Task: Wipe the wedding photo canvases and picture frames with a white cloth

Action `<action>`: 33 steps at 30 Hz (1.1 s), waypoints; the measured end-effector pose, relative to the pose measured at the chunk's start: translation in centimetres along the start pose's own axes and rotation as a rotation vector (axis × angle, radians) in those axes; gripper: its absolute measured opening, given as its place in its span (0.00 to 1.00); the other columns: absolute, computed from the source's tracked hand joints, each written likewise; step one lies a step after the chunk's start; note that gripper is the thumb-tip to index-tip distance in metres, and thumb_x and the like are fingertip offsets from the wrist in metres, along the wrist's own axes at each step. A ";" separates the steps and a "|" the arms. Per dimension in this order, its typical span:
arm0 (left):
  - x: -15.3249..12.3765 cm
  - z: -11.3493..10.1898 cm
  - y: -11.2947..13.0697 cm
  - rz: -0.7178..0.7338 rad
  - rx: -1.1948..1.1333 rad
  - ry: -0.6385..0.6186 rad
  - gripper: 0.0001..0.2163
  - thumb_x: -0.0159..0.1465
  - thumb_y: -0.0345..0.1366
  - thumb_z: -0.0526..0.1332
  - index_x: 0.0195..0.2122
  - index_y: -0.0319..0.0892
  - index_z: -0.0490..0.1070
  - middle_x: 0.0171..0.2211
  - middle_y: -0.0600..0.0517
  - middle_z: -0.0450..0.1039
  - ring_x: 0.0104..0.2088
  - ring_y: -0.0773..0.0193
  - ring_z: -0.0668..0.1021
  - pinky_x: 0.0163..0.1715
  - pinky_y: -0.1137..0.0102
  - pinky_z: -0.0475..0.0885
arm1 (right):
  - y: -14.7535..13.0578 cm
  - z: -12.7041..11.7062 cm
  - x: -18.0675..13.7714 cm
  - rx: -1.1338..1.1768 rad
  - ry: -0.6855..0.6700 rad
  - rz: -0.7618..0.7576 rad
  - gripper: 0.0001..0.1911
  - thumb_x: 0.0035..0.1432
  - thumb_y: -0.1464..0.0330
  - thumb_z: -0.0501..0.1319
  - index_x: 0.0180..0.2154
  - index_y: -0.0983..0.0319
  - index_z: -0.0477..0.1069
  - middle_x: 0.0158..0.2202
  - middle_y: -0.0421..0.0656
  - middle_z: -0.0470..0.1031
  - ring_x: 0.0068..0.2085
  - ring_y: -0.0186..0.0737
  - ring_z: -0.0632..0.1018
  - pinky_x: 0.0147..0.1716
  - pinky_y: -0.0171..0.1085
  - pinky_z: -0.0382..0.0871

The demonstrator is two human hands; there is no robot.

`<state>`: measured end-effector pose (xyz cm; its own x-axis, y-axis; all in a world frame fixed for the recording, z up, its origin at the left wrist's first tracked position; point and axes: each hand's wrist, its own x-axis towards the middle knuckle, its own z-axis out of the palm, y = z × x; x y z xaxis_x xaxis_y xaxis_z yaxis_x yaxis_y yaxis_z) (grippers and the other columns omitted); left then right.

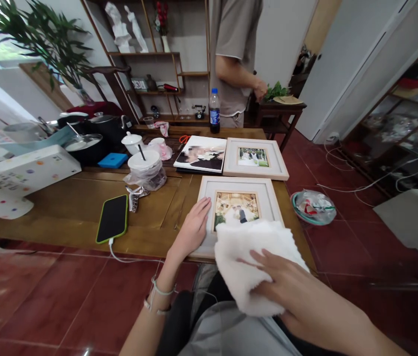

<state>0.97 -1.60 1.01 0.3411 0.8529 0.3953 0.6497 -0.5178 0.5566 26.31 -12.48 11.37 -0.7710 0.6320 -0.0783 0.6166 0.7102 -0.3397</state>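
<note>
A light-wood picture frame [275,201] with a wide pale mat lies face up at the near edge of the table. The wedding photo [231,203] inside it is partly covered by a white cloth [231,252]. My right hand [273,277] grips this fluffy cloth, which drapes over the frame's lower right part. On the frame's left side rests my left hand [193,230], its fingers stretched out along the edge. Just behind lies a second picture frame [279,160], beside a photo album [205,154] with a picture on its cover.
On the wooden table [71,202] are a phone [113,218] on a cable, a lidded cup [144,160] in plastic, a blue box [113,160], a white box [30,170], pots [107,131] and a bottle [214,111]. Another person [236,59] stands behind it. A basin [312,206] sits right.
</note>
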 end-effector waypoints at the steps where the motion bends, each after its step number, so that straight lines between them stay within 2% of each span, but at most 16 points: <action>1: 0.0 0.0 0.0 0.002 0.004 -0.006 0.20 0.67 0.30 0.45 0.60 0.39 0.59 0.61 0.42 0.59 0.63 0.57 0.59 0.61 0.53 0.56 | -0.1 0.0 0.1 0.011 -0.003 -0.013 0.34 0.39 0.84 0.50 0.48 0.57 0.71 0.63 0.42 0.58 0.63 0.45 0.57 0.60 0.46 0.56; 3: 0.0 -0.2 0.0 0.004 0.003 -0.017 0.20 0.67 0.30 0.45 0.60 0.39 0.58 0.61 0.42 0.58 0.63 0.57 0.58 0.61 0.53 0.56 | 0.6 0.1 0.9 0.007 0.013 -0.003 0.35 0.38 0.84 0.51 0.48 0.57 0.71 0.62 0.44 0.59 0.63 0.46 0.58 0.59 0.47 0.57; 5: -0.1 -0.3 0.1 0.000 -0.015 -0.036 0.20 0.68 0.30 0.44 0.61 0.41 0.57 0.62 0.43 0.57 0.63 0.58 0.58 0.61 0.53 0.56 | 2.6 0.2 2.2 -0.033 0.064 0.054 0.36 0.38 0.85 0.50 0.50 0.58 0.70 0.62 0.47 0.59 0.62 0.46 0.60 0.58 0.48 0.59; 8: -0.2 -0.5 0.3 -0.009 -0.050 -0.071 0.21 0.68 0.31 0.44 0.62 0.46 0.56 0.63 0.46 0.56 0.63 0.59 0.59 0.61 0.54 0.57 | 6.6 -0.3 4.5 -0.169 0.230 0.164 0.33 0.41 0.87 0.49 0.49 0.64 0.70 0.62 0.55 0.58 0.62 0.48 0.59 0.57 0.48 0.59; 11: -0.2 -0.5 0.4 -0.012 -0.056 -0.072 0.20 0.68 0.33 0.45 0.61 0.46 0.57 0.62 0.47 0.58 0.62 0.58 0.60 0.61 0.54 0.57 | 10.0 -1.0 6.5 -0.352 0.403 0.157 0.28 0.45 0.87 0.50 0.46 0.65 0.72 0.62 0.52 0.59 0.65 0.50 0.51 0.61 0.55 0.49; 14: -0.1 -0.4 0.3 -0.023 -0.051 -0.064 0.20 0.68 0.35 0.46 0.61 0.46 0.57 0.62 0.47 0.59 0.62 0.57 0.61 0.61 0.53 0.56 | 11.6 -0.9 7.4 -0.451 0.405 0.144 0.29 0.45 0.87 0.51 0.46 0.60 0.72 0.60 0.45 0.63 0.65 0.51 0.51 0.60 0.60 0.46; 18: 0.1 -0.2 0.4 -0.053 -0.046 -0.056 0.19 0.69 0.36 0.45 0.60 0.43 0.59 0.61 0.47 0.60 0.62 0.59 0.61 0.61 0.54 0.56 | 10.5 0.4 6.1 -0.408 0.275 0.155 0.32 0.41 0.86 0.53 0.49 0.61 0.71 0.58 0.48 0.66 0.62 0.53 0.58 0.59 0.60 0.47; 23: 0.2 -0.1 0.6 -0.070 -0.050 -0.035 0.19 0.68 0.35 0.45 0.59 0.41 0.61 0.60 0.46 0.61 0.62 0.60 0.61 0.62 0.56 0.55 | 5.3 1.4 1.4 -0.260 0.126 0.111 0.34 0.39 0.85 0.51 0.50 0.63 0.70 0.59 0.50 0.64 0.62 0.54 0.58 0.60 0.59 0.48; 27: 0.1 -0.1 0.5 -0.054 -0.050 -0.034 0.19 0.69 0.35 0.45 0.58 0.42 0.61 0.60 0.46 0.61 0.61 0.60 0.62 0.62 0.56 0.56 | 2.0 1.2 -1.5 -0.133 0.092 0.150 0.38 0.38 0.85 0.49 0.52 0.57 0.68 0.60 0.47 0.62 0.64 0.47 0.56 0.59 0.51 0.55; 30: 0.1 -0.3 0.5 -0.054 -0.057 -0.050 0.19 0.68 0.38 0.47 0.59 0.42 0.61 0.61 0.46 0.61 0.62 0.59 0.61 0.62 0.55 0.55 | 1.9 0.7 -1.7 -0.052 0.049 0.209 0.40 0.37 0.84 0.50 0.52 0.53 0.68 0.60 0.45 0.63 0.62 0.47 0.60 0.56 0.48 0.60; 33: 0.2 -0.5 0.6 -0.067 -0.070 -0.089 0.19 0.68 0.40 0.48 0.59 0.43 0.61 0.61 0.47 0.60 0.62 0.59 0.60 0.62 0.55 0.55 | 3.9 0.3 -0.4 -0.007 0.043 0.244 0.38 0.38 0.83 0.51 0.51 0.53 0.69 0.60 0.44 0.64 0.60 0.48 0.64 0.54 0.48 0.62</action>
<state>1.03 -1.76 1.78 0.3591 0.8868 0.2909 0.6252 -0.4600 0.6304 28.93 -10.07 9.80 -0.5915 0.7977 -0.1173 0.7851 0.5367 -0.3091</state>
